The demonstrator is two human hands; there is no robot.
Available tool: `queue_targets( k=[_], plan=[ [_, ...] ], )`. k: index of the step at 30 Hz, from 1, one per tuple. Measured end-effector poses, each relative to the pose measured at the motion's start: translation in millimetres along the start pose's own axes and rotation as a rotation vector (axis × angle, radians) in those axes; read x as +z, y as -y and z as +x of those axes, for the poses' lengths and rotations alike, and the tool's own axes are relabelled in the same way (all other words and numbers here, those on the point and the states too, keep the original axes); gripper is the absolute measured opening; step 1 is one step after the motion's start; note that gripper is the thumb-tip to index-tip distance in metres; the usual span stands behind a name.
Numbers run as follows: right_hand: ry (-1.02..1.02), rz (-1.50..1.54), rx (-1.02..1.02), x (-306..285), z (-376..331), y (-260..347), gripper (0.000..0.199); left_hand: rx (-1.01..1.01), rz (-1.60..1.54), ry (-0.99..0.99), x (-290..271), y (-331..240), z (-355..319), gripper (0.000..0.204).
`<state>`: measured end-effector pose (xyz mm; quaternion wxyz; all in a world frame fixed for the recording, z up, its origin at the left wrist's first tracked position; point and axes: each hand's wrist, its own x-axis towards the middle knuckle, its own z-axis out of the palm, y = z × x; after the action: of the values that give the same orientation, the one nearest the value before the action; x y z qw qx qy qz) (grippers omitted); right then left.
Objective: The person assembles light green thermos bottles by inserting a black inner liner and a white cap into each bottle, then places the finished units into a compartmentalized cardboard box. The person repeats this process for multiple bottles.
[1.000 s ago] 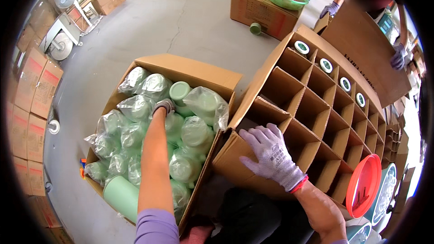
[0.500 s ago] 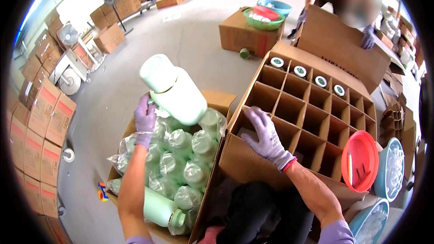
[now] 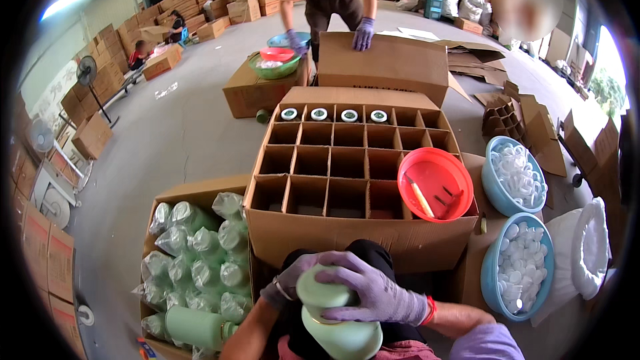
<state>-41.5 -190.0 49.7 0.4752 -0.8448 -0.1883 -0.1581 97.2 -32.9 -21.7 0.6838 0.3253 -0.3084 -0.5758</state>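
A large mint-green thermos (image 3: 343, 340) is tilted in my lap, its lid toward the dividers. My gloved right hand (image 3: 377, 290) spreads over the top and side of its lid (image 3: 323, 293), fingers curled around it. At the lid's left side, my gloved left hand (image 3: 288, 280) grips too, its fingers partly hidden. To the left, an open carton (image 3: 193, 188) holds several plastic-wrapped green bottles (image 3: 207, 243). An unwrapped green bottle (image 3: 193, 327) lies across them. Ahead stands a divided carton (image 3: 333, 232) with several white-capped bottles (image 3: 319, 115) in its far row.
A red basin (image 3: 459, 168) with small tools rests on the divided carton's right corner. Blue basins of white rings (image 3: 488, 167) and white caps (image 3: 485, 273) stand at right beside a white sack (image 3: 590, 253). Beyond, a co-worker (image 3: 337, 0) handles a cardboard box (image 3: 383, 63).
The thermos has come from above the left carton to my lap. My right hand has left the dividers and taken hold of its lid. My view has turned right.
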Motion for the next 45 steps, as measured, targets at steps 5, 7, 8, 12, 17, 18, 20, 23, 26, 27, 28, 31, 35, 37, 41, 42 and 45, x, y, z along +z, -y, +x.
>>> queue_targets(
  k=[5, 7, 8, 12, 17, 18, 20, 23, 26, 27, 28, 31, 35, 37, 41, 42, 45],
  plan=[
    [-0.061, 0.041, 0.17, 5.5, -62.4, -27.9, 0.059, 0.022, 0.322, -0.323, 41.2, 27.4, -14.6, 0.05],
    [-0.144, -0.06, 0.151, -4.6, -66.7, -25.8, 0.059, 0.018, 0.358, -0.514, 56.1, 49.3, -26.5, 0.049],
    [-0.179, -0.112, 0.188, -10.5, -72.5, -26.2, 0.06, 0.101, 0.406, -0.632, 68.3, 48.2, -31.2, 0.046],
    [-0.179, 0.301, 0.368, -7.7, -86.2, -25.5, 0.068, 0.274, 0.369, -0.904, 88.2, 41.1, -37.4, 0.041],
    [-0.337, 0.373, 0.331, 4.0, -75.3, -54.0, 0.067, 0.323, 0.907, -0.657, 91.5, 30.6, -9.7, 0.059],
    [-0.441, 0.48, 0.298, -7.9, -63.8, -50.8, 0.066, 0.319, 0.774, -0.695, 88.6, 33.1, -7.4, 0.061],
    [-0.644, 0.369, 0.303, -44.6, -53.1, -52.9, 0.065, 0.162, 0.831, -0.697, 88.2, 34.1, -9.5, 0.069],
    [-0.697, -0.489, 0.28, -107.9, -47.7, -97.1, 0.061, -0.003, 1.059, -0.509, 89.7, 51.6, -30.7, 0.074],
    [-0.765, -0.651, 0.333, -165.0, -59.6, -165.2, 0.053, -0.078, 0.81, -0.601, 86.2, 55.6, -28.7, 0.076],
    [-0.784, -0.734, 0.321, -181.2, -62.7, -182.9, 0.049, -0.13, 0.714, -0.62, 86.2, 54.4, -25.7, 0.076],
    [-0.73, -0.864, 0.333, -194.5, -63.2, -203.3, 0.046, -0.1, 0.616, -0.656, 83.4, 56.0, -23.0, 0.075],
    [-0.541, -1.237, 0.363, -207.4, -68.1, -233.4, 0.038, -0.227, 0.539, -0.666, 82.4, 45.4, -18.2, 0.075],
    [-0.283, -1.36, 0.309, -181.3, -45.4, -199.1, 0.018, -0.386, 0.283, -0.582, 85.8, 25.6, -17.9, 0.066],
    [-0.046, -1.177, 0.491, -161.7, -41.9, -205.4, 0.021, -0.451, 0.15, -0.54, 84.0, 18.1, -25.6, 0.067],
    [0.03, -1.122, 0.761, -148.1, -32.7, -230.9, 0.028, -0.439, 0.119, -0.436, 89.8, 15.1, -36.2, 0.073],
    [0.024, -1.075, 0.779, -155.9, -31.4, -237.6, 0.028, -0.423, 0.117, -0.425, 95.3, 15.4, -34.6, 0.075],
    [-0.116, -0.976, 0.754, -169.2, -33.6, -233.6, 0.031, -0.412, 0.18, -0.398, 105.5, 8.4, -33.8, 0.077]
  ],
)
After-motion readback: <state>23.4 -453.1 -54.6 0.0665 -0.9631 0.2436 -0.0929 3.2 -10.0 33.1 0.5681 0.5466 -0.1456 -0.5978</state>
